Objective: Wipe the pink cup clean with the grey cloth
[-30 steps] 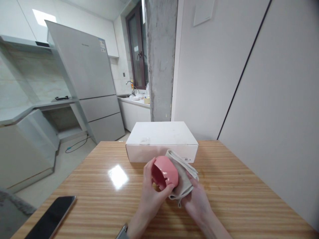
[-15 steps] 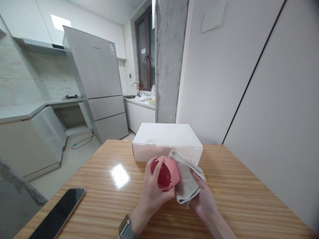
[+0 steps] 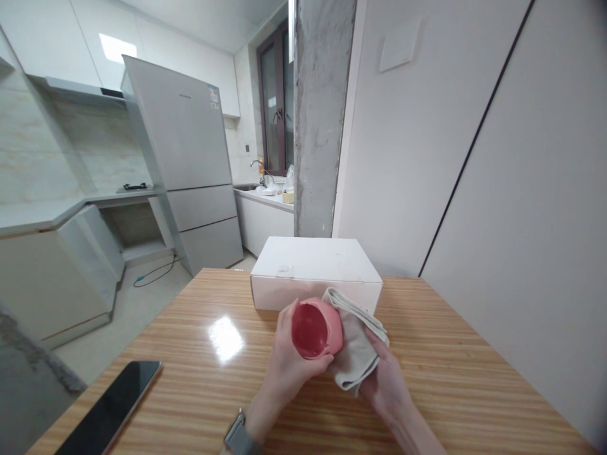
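My left hand (image 3: 290, 363) is wrapped round a pink faceted cup-like vessel (image 3: 334, 328), its thumb at the lower rim. The vessel is tilted with its round opening towards me, and the inside looks bare. Folded in my right hand (image 3: 386, 385) is a light grey cloth (image 3: 353, 347), gripped with the thumb on top and the other fingers hidden beneath. The cloth lies against the right side of the vessel. Both hands are above the wooden table, just in front of a white box (image 3: 313, 260).
On the wood-grain table (image 3: 190, 404), a black phone (image 3: 111, 411) lies at the left. A silver-grey fridge (image 3: 183, 139) and kitchen counters stand beyond the table. A rough grey pillar (image 3: 322, 114) rises behind the box, with a white wall panel (image 3: 531, 208) at the right.
My left fingers have shifted from across the vessel's opening to its outer side, so the opening shows more fully. The cloth and my right hand have hardly moved.
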Demonstrator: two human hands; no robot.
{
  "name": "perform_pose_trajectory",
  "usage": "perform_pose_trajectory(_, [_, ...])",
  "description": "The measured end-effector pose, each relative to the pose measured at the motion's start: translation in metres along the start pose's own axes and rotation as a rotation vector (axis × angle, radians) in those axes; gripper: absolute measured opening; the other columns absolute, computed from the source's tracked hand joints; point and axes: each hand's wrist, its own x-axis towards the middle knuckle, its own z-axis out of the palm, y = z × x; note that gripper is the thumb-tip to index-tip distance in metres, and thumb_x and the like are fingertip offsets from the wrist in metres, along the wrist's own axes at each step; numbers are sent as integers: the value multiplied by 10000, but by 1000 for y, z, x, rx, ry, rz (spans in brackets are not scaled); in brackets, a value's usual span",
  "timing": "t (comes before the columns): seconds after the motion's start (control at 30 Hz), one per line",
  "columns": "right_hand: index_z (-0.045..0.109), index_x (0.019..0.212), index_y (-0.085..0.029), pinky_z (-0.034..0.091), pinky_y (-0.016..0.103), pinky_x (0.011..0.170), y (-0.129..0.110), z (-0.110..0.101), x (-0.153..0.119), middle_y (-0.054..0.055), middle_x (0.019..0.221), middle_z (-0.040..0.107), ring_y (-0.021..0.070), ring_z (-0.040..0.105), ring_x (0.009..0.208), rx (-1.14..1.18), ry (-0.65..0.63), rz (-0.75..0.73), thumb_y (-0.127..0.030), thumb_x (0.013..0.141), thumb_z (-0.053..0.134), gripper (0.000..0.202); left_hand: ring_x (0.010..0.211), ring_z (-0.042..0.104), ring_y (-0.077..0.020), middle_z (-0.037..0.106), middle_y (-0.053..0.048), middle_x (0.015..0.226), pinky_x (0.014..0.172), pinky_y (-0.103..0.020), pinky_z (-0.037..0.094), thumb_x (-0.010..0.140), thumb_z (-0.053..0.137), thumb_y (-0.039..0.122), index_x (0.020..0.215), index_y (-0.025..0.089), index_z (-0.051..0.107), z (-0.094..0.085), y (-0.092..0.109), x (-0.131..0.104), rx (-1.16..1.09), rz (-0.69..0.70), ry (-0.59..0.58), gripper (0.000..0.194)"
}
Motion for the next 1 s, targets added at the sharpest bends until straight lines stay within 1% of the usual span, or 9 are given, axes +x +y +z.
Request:
perform_pose_trajectory(0.17, [748,878,-164,497,409,931,-2,-1,3,54,822,788,267,703,946,26,38,-12,-278,748,674,188,1358,315,-340,413,-115,1425,1133,-500,253,547,750,140,1396,228,348,-6,-2,1,92,108,-252,943])
perform_pose_trajectory(0.27, [751,862,-156,495,399,935,-1,0,3,51,811,788,258,706,934,38,38,-2,-278,769,650,183,1382,279,-316,369,-103,1464,1148,-478,232,577,731,131,1408,248,329,-6,1,-2,85,128,-327,931])
perform_pose_trajectory(0.33, [753,869,-156,492,399,937,1,1,1,55,814,788,258,706,933,41,24,9,-290,772,652,194,1348,333,-312,385,-102,1438,1122,-472,278,617,743,184,1367,258,387,-6,5,-3,64,64,-293,834])
perform_pose_trajectory(0.43, [750,915,-153,488,394,938,7,2,-2,70,858,787,261,704,938,32,-22,39,-303,756,676,231,1275,411,-314,439,-95,1344,1072,-472,336,655,751,262,1217,262,531,-6,10,-3,90,-48,-162,603])
perform_pose_trajectory(0.5, [749,928,-163,491,393,932,10,3,-3,66,877,786,261,704,936,32,-33,39,-306,744,691,240,1228,446,-307,452,-89,1289,1045,-464,367,645,760,272,1158,264,568,-6,11,-2,129,-64,-116,547])
perform_pose_trajectory(0.63, [751,915,-175,512,391,898,11,3,-3,50,860,788,263,709,914,32,-4,49,-284,706,727,236,1191,464,-300,434,-83,1265,1014,-455,412,594,777,266,1154,279,585,-6,12,-4,215,53,-173,592])
perform_pose_trajectory(0.73, [752,906,-175,529,373,866,7,4,-5,47,855,788,258,713,893,27,32,49,-274,697,734,232,1215,439,-309,394,-99,1303,1029,-472,405,530,794,240,1264,261,498,-4,10,-7,250,117,-172,791])
perform_pose_trajectory(0.83, [752,897,-176,540,384,840,3,7,-8,52,832,788,266,714,887,19,55,48,-300,731,697,215,1208,441,-317,390,-125,1290,1030,-488,402,490,811,246,1338,201,391,-1,8,-7,237,59,-120,947])
perform_pose_trajectory(1.0, [749,895,-184,541,397,837,-1,8,-10,49,791,787,263,716,882,29,55,55,-307,810,609,205,1194,465,-307,391,-95,1289,1021,-462,413,531,817,317,1319,255,449,-1,14,-4,220,-65,-178,872])
